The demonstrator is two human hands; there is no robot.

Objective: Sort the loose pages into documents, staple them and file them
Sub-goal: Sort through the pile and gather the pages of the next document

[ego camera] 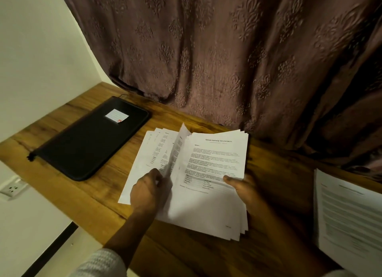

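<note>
On the page stack [213, 159], left grip [147, 191] and right grip [246, 191] both tight — black zip folder [88, 144] at left, second paper stack [349, 219] lower right.

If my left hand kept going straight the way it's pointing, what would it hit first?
Most likely the lifted page that the left hand already pinches, which stands directly ahead. Past it is the curtain, though depth is unclear.
</note>
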